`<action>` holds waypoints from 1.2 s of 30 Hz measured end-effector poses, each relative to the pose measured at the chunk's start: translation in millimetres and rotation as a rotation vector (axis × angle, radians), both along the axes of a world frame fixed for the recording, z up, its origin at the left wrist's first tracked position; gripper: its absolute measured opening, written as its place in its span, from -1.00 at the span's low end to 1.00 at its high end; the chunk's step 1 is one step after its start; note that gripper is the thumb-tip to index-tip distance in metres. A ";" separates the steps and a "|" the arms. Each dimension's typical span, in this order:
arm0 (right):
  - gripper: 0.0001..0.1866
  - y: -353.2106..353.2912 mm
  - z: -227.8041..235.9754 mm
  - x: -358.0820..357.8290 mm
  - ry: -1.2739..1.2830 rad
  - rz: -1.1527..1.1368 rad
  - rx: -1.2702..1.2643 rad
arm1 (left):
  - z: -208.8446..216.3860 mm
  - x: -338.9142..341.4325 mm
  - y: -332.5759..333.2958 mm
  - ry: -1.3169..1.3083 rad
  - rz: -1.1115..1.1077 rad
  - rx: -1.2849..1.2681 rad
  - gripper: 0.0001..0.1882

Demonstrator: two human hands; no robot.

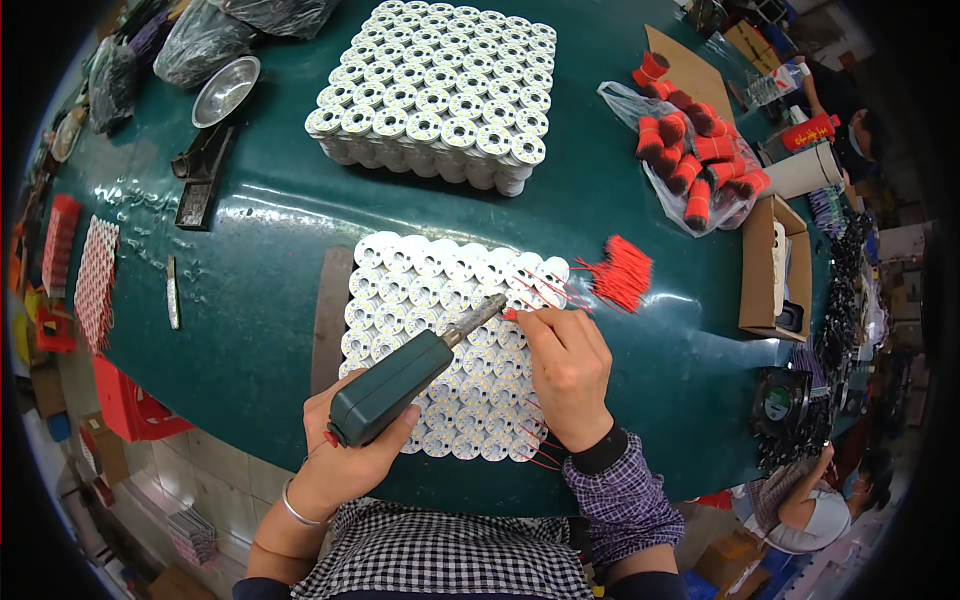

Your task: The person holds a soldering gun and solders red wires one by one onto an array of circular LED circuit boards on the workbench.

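A green soldering gun [388, 388] with a metal barrel is gripped in my left hand [345, 462]. Its tip reaches over a sheet of round white LED boards [436, 388], close to the fingertips of my right hand [572, 375]. Those fingers are pinched together on thin red wires, whose ends show just beside the tip; whether the tip touches a board I cannot tell. Some boards along the right side have red wires lying across or sticking out from them. A loose pile of short red wires [622, 274] lies right of the sheet.
Behind stands a tall stack of round boards [430, 95]. Bundles of red wire [692, 165] lie on a plastic bag at the back right, near an open cardboard box [775, 270]. On the left are a metal bowl [226, 92] and a black tray [198, 200]. Other people sit at the right.
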State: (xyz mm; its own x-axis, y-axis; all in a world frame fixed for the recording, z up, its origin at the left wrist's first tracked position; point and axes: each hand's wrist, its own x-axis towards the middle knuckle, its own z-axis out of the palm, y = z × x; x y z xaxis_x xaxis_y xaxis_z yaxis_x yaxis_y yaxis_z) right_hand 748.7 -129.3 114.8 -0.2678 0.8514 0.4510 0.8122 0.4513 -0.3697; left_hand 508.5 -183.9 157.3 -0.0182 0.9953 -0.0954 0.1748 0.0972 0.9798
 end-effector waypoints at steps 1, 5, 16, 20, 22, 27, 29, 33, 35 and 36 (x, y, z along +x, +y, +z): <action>-0.70 0.0 1.1 0.0 -0.013 -0.004 0.003 | -2.0 -0.9 0.2 0.033 -0.028 0.017 -0.79; -0.71 0.2 2.4 -1.7 -0.016 0.002 0.000 | -6.1 0.3 -1.6 0.088 -0.047 0.032 -0.81; -0.72 -0.5 3.0 -0.7 -0.053 -0.003 -0.005 | -6.5 1.1 -1.1 0.098 -0.068 -0.001 -0.84; -0.73 -1.1 2.9 -0.9 -0.057 -0.007 -0.010 | -2.9 1.0 -4.0 0.080 -0.015 0.070 -0.80; -0.74 -1.5 2.0 -1.3 -0.058 -0.010 -0.007 | -2.2 -0.2 -8.2 0.084 0.009 0.087 -0.79; -0.74 -2.1 2.4 -2.9 -0.059 -0.022 0.006 | -2.1 -4.2 -14.1 0.126 0.027 0.142 -0.77; -0.75 -2.2 3.6 -0.4 -0.064 -0.033 0.057 | 1.9 -2.1 -12.5 0.118 0.007 0.140 -0.77; -0.74 -12.7 11.6 2.5 -0.050 -0.025 0.085 | -0.4 -2.9 -17.7 0.102 0.038 0.145 -0.76; -0.73 -19.1 11.4 4.4 -0.023 -0.008 0.035 | 2.8 -1.9 -17.4 0.081 0.032 0.082 -0.75; -0.73 -20.3 9.8 5.7 -0.025 -0.012 0.034 | 4.1 -0.7 -16.5 0.079 0.028 0.081 -0.75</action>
